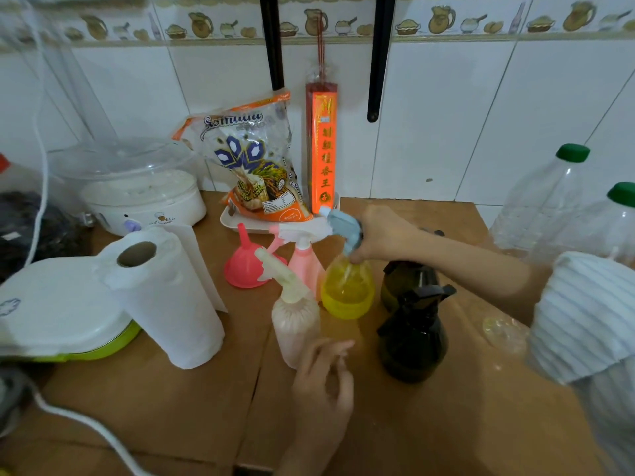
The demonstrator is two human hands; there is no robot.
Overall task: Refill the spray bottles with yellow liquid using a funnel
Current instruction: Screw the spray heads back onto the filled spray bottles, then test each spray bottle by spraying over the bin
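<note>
A round clear spray bottle (347, 290) holding yellow liquid stands mid-table; my right hand (385, 235) grips its blue-grey trigger head (343, 225). In front of it a frosted bottle (295, 321) with a cream sprayer stands upright. A pink bottle (305, 262) with a white-pink sprayer is behind it. Two dark bottles (412, 338) stand to the right. A pink funnel (245, 262) sits upside down on the table. My left hand (324, 383) hovers with relaxed fingers beside the frosted bottle, holding nothing.
A paper towel roll (165, 297) stands left, with a white-lidded green appliance (58, 314) and a rice cooker (137, 190) beyond. A rice bag (251, 159) and red incense box (323, 146) lean at the wall. Large clear bottles with green caps (549, 197) stand right.
</note>
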